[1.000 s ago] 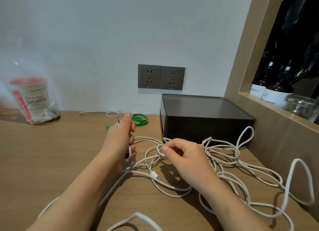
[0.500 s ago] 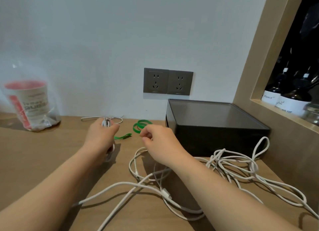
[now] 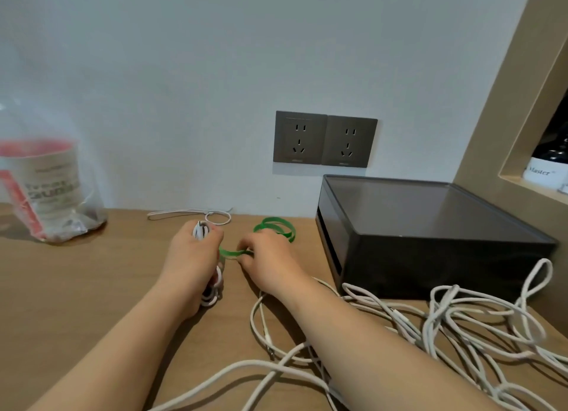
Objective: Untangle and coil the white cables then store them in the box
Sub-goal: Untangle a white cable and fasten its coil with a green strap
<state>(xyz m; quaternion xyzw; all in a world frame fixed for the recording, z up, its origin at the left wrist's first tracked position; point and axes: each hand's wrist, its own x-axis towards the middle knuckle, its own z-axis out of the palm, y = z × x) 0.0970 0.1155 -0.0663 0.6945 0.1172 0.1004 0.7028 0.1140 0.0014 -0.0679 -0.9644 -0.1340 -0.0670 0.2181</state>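
Coil lengthwise wallward, plug far.

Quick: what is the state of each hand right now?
Left hand: closed around the coiled white cable.
Right hand: pinching the green tie.

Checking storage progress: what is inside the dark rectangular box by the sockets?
The dark rectangular box shows only its flat smoky top, which hides any contents. Tangled white cables lie outside, on the wooden desk.

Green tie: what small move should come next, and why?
Probably wrap the green tie around the coiled cable: the left hand grips the coil, and the right hand pinches the tie beside it, not yet around it.
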